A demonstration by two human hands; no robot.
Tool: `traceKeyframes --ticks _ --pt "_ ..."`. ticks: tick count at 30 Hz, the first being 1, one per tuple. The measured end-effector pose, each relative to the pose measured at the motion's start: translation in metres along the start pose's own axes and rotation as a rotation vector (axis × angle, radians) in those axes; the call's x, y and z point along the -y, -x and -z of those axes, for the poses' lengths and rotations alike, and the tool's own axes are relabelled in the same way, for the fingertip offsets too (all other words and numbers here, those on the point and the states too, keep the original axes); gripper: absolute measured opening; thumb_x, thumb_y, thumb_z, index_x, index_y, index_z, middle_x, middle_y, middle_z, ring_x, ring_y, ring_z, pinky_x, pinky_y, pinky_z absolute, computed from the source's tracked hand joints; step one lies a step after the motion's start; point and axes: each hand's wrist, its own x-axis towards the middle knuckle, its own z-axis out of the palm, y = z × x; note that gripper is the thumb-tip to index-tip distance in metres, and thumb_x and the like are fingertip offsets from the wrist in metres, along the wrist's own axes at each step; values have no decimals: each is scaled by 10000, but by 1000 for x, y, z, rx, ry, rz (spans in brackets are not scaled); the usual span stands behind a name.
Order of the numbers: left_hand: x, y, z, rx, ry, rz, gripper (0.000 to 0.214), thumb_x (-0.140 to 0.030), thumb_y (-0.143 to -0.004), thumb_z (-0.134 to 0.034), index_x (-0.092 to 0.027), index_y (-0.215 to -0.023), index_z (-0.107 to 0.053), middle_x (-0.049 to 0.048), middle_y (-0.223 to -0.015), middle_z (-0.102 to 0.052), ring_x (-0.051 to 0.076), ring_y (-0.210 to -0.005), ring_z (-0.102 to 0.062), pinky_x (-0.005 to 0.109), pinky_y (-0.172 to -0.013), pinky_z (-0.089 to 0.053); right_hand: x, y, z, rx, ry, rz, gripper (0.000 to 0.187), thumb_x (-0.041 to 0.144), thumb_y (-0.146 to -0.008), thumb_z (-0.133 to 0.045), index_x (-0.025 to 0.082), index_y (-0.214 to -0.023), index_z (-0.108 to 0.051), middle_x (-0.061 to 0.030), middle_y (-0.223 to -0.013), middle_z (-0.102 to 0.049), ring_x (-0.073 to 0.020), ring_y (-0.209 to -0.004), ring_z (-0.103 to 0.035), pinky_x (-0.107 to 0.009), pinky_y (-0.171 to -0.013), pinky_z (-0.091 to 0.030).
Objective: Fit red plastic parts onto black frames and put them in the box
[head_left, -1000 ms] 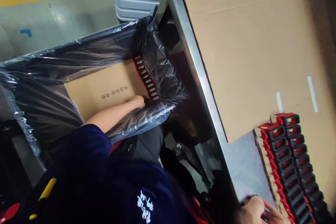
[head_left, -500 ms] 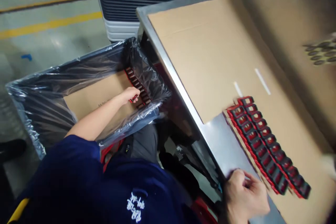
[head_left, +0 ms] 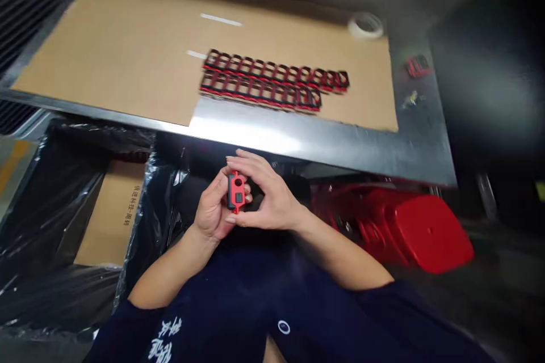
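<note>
A small red and black plastic part (head_left: 235,192) is held upright in front of my body, below the table's edge. My left hand (head_left: 214,210) grips it from the left and below, fingers closed on it. My right hand (head_left: 266,195) curls round it from the right, thumb and fingers pinching its side. On the cardboard sheet (head_left: 119,51) on the table lie two rows of the same red and black parts (head_left: 268,79), side by side.
The metal table edge (head_left: 298,144) runs across just beyond my hands. At the left stands a box lined with a black plastic bag (head_left: 51,181), cardboard (head_left: 110,210) inside it. A red stool (head_left: 409,227) sits at the right. A tape roll (head_left: 365,25) lies far back.
My left hand has come out of the lined box with one part and met my right hand in front of me. The view has swung from the box round to the table.
</note>
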Motion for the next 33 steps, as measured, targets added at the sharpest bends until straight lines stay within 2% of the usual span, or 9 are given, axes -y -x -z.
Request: traceKeyframes --ticks 3,6,11,15,26,33 --pt "11 -4 -9 57 -152 80 431 -477 -797 -827 -247 -1110 -640 -8 -927 -694 138 -741 -699 321 -762 -634 -8 32 16 -74 -58 -58 868 511 -727 -870 245 -1477 -524 -138 -1452 -626 -361 -1454 -475 -562 -1206 -381" --pt "18 -8 -15 109 -304 143 446 -495 -808 -815 -255 -1137 -634 9 -977 -726 168 -761 -736 350 -773 -648 -10 59 21 -164 -97 -117 853 463 -734 -875 256 -1482 -519 -131 -1479 -609 -348 -1470 -458 -558 -1208 -378" --pt "29 -13 -17 141 -441 233 471 -500 -844 -773 -231 -1206 -639 73 -1054 -759 258 -928 -771 393 -803 -656 -4 81 26 -234 -47 -262 776 326 -725 -852 218 -1435 -557 -149 -1462 -615 -331 -1458 -475 -545 -1193 -415" --pt "32 -13 -16 148 -440 276 482 -466 -832 -786 -205 -1218 -661 99 -1085 -767 291 -982 -768 423 -842 -653 -1 84 30 -230 -64 -364 711 297 -711 -831 175 -1375 -608 -162 -1400 -656 -340 -1420 -514 -533 -1172 -447" --pt "22 -8 -5 153 -383 264 566 -407 -850 -779 -207 -1356 -621 134 -1244 -725 297 -1011 -761 406 -826 -654 -3 74 22 -125 -93 -350 758 222 -743 -816 230 -1450 -545 -134 -1516 -563 -321 -1478 -445 -541 -1212 -409" --pt "24 -8 -1 129 -360 263 473 -395 -869 -780 -195 -1275 -643 116 -1155 -757 219 -873 -770 327 -797 -633 -10 78 16 -127 -118 -390 820 380 -723 -903 210 -1443 -550 -162 -1474 -596 -325 -1442 -491 -546 -1196 -423"
